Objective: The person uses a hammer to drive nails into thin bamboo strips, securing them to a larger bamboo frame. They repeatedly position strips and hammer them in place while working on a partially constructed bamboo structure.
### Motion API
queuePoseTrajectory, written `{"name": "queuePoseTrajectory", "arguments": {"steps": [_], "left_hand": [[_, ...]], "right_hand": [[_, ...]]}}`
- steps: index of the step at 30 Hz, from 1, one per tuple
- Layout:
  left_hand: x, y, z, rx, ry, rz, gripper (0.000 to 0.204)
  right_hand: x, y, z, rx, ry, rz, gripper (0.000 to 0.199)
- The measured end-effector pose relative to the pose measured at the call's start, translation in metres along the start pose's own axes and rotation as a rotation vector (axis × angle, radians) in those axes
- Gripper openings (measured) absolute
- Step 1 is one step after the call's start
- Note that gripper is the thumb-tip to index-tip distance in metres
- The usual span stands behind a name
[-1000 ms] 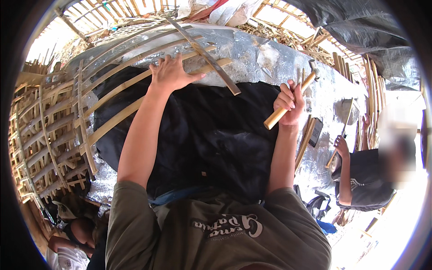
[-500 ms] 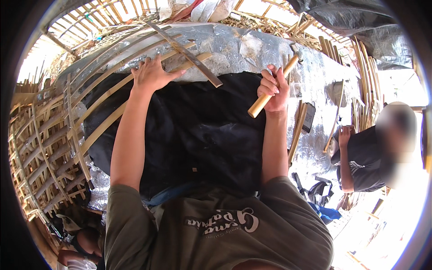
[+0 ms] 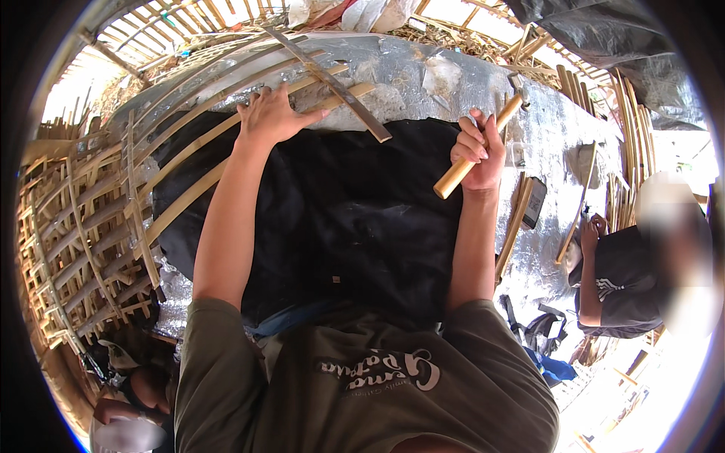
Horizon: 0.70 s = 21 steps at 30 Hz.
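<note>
My right hand (image 3: 477, 155) is closed around the pale wooden handle of a hammer (image 3: 457, 177). The hammer slants up to the right, and its small metal head is at the upper end. My left hand (image 3: 273, 119) rests with its fingers spread over several curved bamboo strips (image 3: 198, 151), the thumb stretched out to the right. Just right of that thumb, a darker flat bamboo slat (image 3: 343, 92) crosses over the strip ends at an angle. Beneath both arms lies a black cloth (image 3: 355, 204).
Woven bamboo lattice (image 3: 83, 241) spreads along the left. Silvery sheeting (image 3: 559, 189) covers the ground, with a dark rectangular device (image 3: 535, 202) beside a bamboo piece (image 3: 513, 226). At right a person (image 3: 623, 264) handles a thin strip; another (image 3: 136, 400) is at lower left.
The whole scene has shifted slightly to the right in view. Both my hands keep nearly the same pose, the hammer still in the right one. The person at right has moved their hands slightly.
</note>
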State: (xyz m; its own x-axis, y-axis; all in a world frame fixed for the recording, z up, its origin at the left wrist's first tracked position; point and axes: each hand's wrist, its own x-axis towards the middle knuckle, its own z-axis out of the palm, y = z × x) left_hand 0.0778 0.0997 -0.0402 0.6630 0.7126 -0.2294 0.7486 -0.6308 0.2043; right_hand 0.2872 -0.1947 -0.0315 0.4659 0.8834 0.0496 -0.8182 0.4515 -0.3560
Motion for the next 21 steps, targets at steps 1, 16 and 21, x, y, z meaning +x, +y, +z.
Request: {"name": "queuePoseTrajectory", "arguments": {"steps": [1, 16, 21], "left_hand": [[-0.001, -0.001, -0.001, -0.002, -0.002, -0.002, 0.122], [0.002, -0.003, 0.002, -0.021, -0.008, -0.004, 0.12], [-0.001, -0.004, 0.004, -0.029, 0.026, 0.016, 0.118]], "right_hand": [[0.001, 0.001, -0.001, -0.007, 0.004, 0.002, 0.04], [-0.022, -0.013, 0.072, -0.444, -0.122, -0.315, 0.035], [-0.025, -0.021, 0.222, -0.764, -0.403, -0.587, 0.027]]}}
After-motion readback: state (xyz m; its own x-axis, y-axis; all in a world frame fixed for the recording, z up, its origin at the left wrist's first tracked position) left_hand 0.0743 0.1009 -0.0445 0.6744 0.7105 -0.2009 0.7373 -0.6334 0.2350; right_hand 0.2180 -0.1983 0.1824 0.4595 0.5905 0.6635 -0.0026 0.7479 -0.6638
